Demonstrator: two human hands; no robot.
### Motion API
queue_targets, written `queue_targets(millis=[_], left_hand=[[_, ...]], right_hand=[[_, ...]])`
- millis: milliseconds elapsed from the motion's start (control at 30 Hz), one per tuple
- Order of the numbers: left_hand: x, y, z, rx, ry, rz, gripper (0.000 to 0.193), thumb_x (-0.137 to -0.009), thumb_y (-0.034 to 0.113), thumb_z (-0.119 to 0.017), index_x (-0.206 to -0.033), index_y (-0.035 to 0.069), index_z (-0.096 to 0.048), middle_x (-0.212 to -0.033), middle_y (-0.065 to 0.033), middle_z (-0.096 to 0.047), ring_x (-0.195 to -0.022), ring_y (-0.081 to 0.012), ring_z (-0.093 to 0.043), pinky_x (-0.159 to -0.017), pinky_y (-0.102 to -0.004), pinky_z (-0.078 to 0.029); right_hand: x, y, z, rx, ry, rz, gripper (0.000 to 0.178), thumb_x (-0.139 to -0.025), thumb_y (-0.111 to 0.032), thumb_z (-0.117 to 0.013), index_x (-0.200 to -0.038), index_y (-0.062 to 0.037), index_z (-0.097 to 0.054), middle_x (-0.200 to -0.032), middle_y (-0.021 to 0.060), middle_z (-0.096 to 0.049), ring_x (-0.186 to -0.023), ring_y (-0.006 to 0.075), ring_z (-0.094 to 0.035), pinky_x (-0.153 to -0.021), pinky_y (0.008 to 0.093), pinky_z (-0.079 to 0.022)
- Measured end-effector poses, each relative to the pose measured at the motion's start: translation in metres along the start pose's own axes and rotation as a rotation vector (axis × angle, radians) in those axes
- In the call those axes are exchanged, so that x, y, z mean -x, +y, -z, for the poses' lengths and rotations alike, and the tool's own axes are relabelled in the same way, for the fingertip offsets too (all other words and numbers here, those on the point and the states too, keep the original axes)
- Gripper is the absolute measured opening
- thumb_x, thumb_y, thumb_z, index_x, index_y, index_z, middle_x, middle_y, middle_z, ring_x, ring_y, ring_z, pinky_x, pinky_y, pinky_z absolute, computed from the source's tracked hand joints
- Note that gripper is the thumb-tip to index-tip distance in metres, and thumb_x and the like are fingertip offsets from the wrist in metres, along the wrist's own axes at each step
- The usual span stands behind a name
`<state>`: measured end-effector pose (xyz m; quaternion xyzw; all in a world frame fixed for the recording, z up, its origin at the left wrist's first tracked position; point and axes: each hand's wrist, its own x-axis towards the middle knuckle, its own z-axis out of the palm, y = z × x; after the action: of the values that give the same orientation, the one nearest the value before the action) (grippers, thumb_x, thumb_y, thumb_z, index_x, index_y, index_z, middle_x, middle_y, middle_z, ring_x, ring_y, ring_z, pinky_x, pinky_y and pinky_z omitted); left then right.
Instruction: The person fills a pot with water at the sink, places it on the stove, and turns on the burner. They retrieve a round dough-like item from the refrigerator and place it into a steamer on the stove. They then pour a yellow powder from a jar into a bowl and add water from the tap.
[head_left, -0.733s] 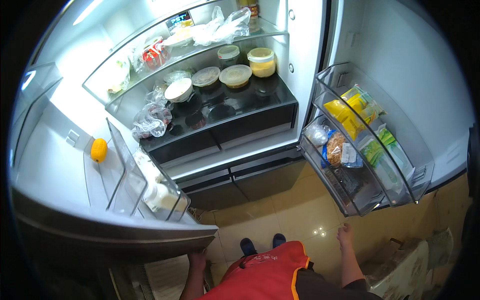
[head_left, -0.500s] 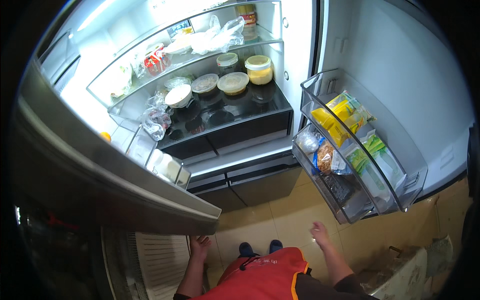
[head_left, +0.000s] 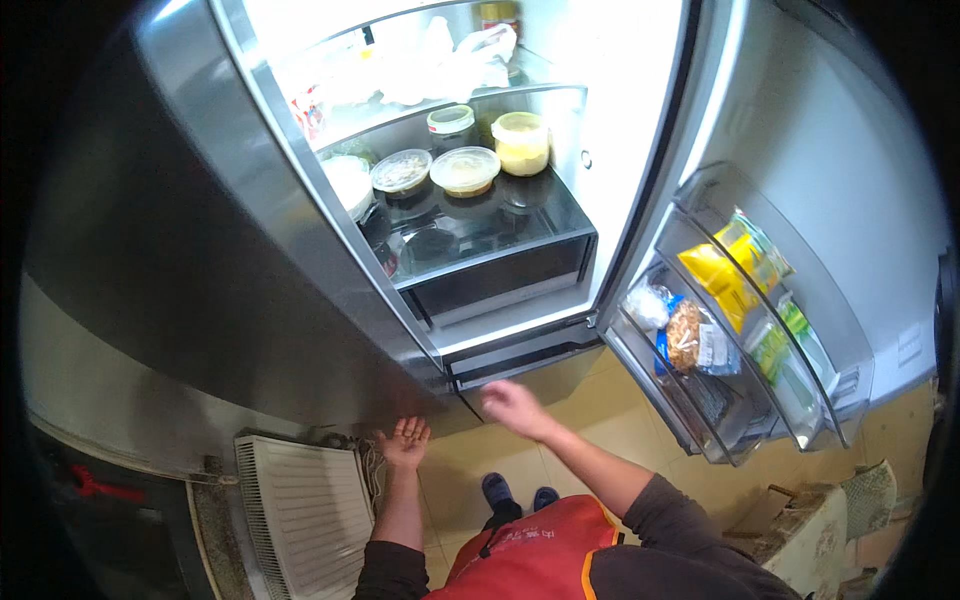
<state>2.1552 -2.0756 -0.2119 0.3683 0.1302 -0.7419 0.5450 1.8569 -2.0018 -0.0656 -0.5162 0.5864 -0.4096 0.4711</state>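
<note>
My left hand (head_left: 404,443) is palm up with its fingers spread and nothing in it, close to the lower part of the refrigerator's left door (head_left: 250,190). That door is swung partly across the lit inside. My right hand (head_left: 512,408) reaches forward and left, in front of the refrigerator's lower drawer (head_left: 530,362). Its fingers look curled but are smeared by motion, and no held thing shows. The right door (head_left: 830,120) stands wide, with a yellow packet (head_left: 725,272) in its upper bin and a bag of brown food (head_left: 685,335) below.
Inside, lidded round tubs (head_left: 465,170) and a jar of yellow food (head_left: 521,145) stand on the dark glass shelf. White plastic bags (head_left: 430,65) lie above. A white ribbed radiator (head_left: 305,510) is at lower left. A cloth-covered piece (head_left: 815,535) stands at lower right.
The left door has swung inward, covering the shelves' left side. My left hand has moved slightly up and right. My right hand has swept left and forward. The right door's bins appear further right.
</note>
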Motion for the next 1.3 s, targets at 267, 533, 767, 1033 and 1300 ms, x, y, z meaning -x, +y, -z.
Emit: queue_targets(millis=[267,533,767,1033,1300], left_hand=[[-0.041,0.004,-0.009,0.069,-0.293,0.115,0.082,-0.092,0.079,-0.020,-0.086,0.008,-0.060,-0.066,-0.0088,-0.044,-0.070,-0.0259,-0.045,-0.080,-0.0476,-0.043],[-0.014,0.001,0.019,0.007,-0.283,-0.018,0.064,-0.094,0.060,-0.051,-0.132,0.009,-0.055,-0.134,-0.0144,-0.057,-0.124,-0.0337,-0.052,-0.104,-0.0511,-0.042],[0.074,0.031,0.090,-0.102,-0.138,-0.181,0.054,-0.093,0.051,-0.058,-0.128,0.010,-0.055,-0.129,-0.0124,-0.059,-0.116,-0.0333,-0.058,-0.094,-0.0522,-0.051],[0.160,0.105,0.140,-0.222,0.160,-0.402,0.054,-0.093,0.050,-0.058,-0.130,0.010,-0.054,-0.131,-0.0122,-0.058,-0.117,-0.0331,-0.057,-0.095,-0.0523,-0.050],[0.212,0.158,0.174,-0.261,0.343,-0.516,0.054,-0.094,0.049,-0.058,-0.131,0.010,-0.053,-0.132,-0.0120,-0.056,-0.118,-0.0329,-0.056,-0.096,-0.0523,-0.049]], right_hand=[[-0.093,0.042,0.070,-0.857,0.322,-0.430,0.038,-0.093,-0.011,-0.061,-0.128,-0.0042,-0.049,-0.114,0.0136,-0.060,-0.085,0.0263,-0.067,-0.069,0.0356,-0.058],[-0.186,0.074,0.093,-1.419,0.455,-0.533,0.016,-0.091,-0.012,-0.052,-0.101,-0.0004,-0.048,-0.105,0.0191,-0.056,-0.092,0.0364,-0.064,-0.073,0.0415,-0.057],[-0.201,0.095,0.095,-1.535,0.435,-0.483,0.011,-0.089,-0.009,-0.048,-0.097,-0.0036,-0.054,-0.100,0.0144,-0.061,-0.088,0.0291,-0.057,-0.079,0.0434,-0.054],[-0.131,0.107,0.067,-1.417,0.529,-0.478,0.014,-0.087,-0.003,-0.048,-0.094,-0.0046,-0.060,-0.094,0.0134,-0.063,-0.085,0.0295,-0.061,-0.075,0.0429,-0.058],[-0.080,0.113,0.060,-1.413,0.451,-0.359,0.025,-0.084,-0.005,-0.054,-0.108,-0.0059,-0.059,-0.095,0.0117,-0.066,-0.083,0.0282,-0.066,-0.074,0.0427,-0.060]])
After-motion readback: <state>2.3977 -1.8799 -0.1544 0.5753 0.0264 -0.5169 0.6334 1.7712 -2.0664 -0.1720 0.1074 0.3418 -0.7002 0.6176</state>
